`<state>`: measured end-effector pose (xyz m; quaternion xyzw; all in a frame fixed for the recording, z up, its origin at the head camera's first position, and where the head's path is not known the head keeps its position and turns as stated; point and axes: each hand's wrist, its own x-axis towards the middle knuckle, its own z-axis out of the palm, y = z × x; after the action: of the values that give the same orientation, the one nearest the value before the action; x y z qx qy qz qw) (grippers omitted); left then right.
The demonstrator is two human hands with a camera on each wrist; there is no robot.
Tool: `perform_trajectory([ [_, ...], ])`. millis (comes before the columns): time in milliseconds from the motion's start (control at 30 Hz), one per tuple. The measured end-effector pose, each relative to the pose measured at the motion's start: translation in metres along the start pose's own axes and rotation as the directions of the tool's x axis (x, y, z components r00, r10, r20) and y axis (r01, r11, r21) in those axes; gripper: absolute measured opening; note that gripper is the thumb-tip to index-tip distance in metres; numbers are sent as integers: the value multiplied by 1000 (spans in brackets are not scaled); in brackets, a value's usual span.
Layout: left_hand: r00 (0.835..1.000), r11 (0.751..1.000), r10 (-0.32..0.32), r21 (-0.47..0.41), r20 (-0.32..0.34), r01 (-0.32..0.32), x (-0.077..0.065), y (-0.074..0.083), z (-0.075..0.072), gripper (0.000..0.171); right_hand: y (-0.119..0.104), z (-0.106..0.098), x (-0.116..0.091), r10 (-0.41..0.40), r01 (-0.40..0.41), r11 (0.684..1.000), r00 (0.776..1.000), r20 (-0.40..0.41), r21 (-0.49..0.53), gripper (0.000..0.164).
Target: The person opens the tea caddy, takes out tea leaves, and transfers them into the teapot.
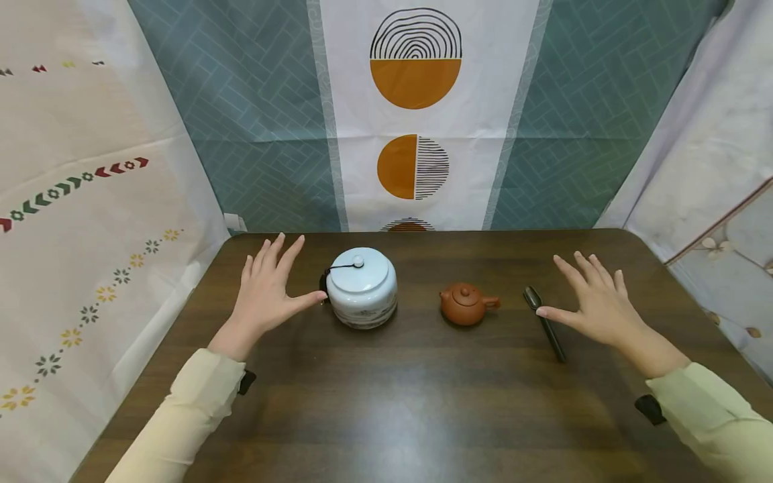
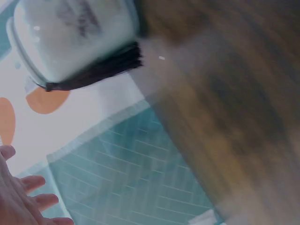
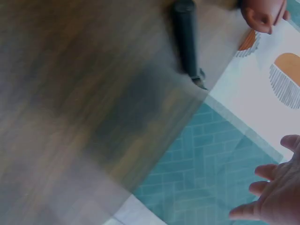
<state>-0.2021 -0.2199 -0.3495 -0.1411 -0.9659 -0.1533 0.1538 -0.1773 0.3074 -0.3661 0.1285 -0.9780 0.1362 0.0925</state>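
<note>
A white lidded jar with a dark cord and tassel stands on the table, left of its middle. My left hand is spread beside it, the thumb tip close to the tassel; it holds nothing. Further right is a small reddish-brown clay teapot with its lid on and its handle toward the right. A slim dark spoon lies right of the teapot. Over the spoon's right side my right hand spreads its fingers, thumb toward the spoon's bowl, with nothing in it.
The dark wooden table ends at a back edge against a blue-green cloth with a white printed centre panel. Pale patterned cloths hang at the left and right.
</note>
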Motion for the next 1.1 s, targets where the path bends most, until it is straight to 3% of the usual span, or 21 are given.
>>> perform_trajectory([
  [133, 1000, 999, 1, -36, -30, -2, 8, 13, -2, 98, -5, -6, 8, -14, 13, 997, 1000, 5, 70, 94],
  [300, 999, 997, 8, -82, -40, -11, 18, 31, -3, 97, -15, -13, 17, 19, -28, 983, 998, 51, 181, 88],
  [467, 998, 993, 36, -108, -53, -42, 23, 47, -1, 96, -27, -14, 23, 9, -13, 969, 1000, 18, 248, 86],
  [1100, 981, 958, 182, -215, -66, -192, 40, 92, 7, 77, -59, -8, 45, -65, 81, 950, 996, -62, 301, 67],
])
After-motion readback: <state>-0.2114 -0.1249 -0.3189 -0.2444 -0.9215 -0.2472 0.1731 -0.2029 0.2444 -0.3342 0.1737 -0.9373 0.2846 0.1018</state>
